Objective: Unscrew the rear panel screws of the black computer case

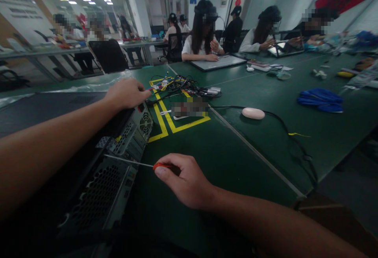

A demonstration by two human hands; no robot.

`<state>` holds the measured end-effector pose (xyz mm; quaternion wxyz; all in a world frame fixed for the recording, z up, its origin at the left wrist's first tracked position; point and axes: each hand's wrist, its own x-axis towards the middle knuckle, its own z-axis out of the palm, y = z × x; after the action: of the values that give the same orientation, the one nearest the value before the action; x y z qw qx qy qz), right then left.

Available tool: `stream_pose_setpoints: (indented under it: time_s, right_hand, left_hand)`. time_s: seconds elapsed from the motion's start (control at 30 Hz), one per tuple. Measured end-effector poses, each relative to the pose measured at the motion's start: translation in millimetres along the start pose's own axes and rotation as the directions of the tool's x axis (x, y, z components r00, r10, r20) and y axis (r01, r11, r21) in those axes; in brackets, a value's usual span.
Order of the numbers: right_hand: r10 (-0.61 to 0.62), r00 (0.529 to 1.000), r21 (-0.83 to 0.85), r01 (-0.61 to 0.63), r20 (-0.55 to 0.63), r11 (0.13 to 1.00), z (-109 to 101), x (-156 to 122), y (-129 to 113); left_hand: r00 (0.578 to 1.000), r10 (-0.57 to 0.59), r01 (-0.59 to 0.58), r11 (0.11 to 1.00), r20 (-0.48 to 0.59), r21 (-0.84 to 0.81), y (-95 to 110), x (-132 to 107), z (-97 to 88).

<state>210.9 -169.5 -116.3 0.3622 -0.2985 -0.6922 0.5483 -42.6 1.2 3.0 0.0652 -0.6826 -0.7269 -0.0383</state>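
A black computer case (pixel 73 100) lies on the left of the green table, its perforated metal back panel (pixel 99 189) facing right. My right hand (pixel 186 179) is closed around the red handle of a screwdriver (pixel 141 164). The long thin shaft points left, with its tip at the upper edge of the back panel, near a metal tab. Whether the tip sits in a screw is too small to tell. Over the far top corner of the case, my left hand (pixel 126 93) grips the edge with bent fingers, partly hidden from view. A fan grille (pixel 145 122) shows below it.
Beyond the case lie tangled cables (pixel 183 83) and a partly blurred device (pixel 189 108) inside yellow tape. A pale pink oval object (pixel 253 113), a black cord (pixel 283 124) and a blue bundle (pixel 320 100) are on the right. Several people sit at tables farther back.
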Motion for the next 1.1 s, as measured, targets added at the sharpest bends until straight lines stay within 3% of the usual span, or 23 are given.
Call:
stream_pose_setpoints:
  time_s: [0.17,1.1]
  right_hand:
    - [0.07,0.998,0.026,-0.07,0.006,0.997,-0.7,-0.8,-2.3]
    - [0.01,1.0,0.053,-0.01,0.01,0.999,-0.5,0.1,-2.8]
  left_hand:
    - [1.0,0.017,-0.018,1.0,0.014,0.023,3.6,-4.7,-4.2]
    - [1.0,0.01,-0.01,1.0,0.011,-0.016,2.7,-2.3,-3.5]
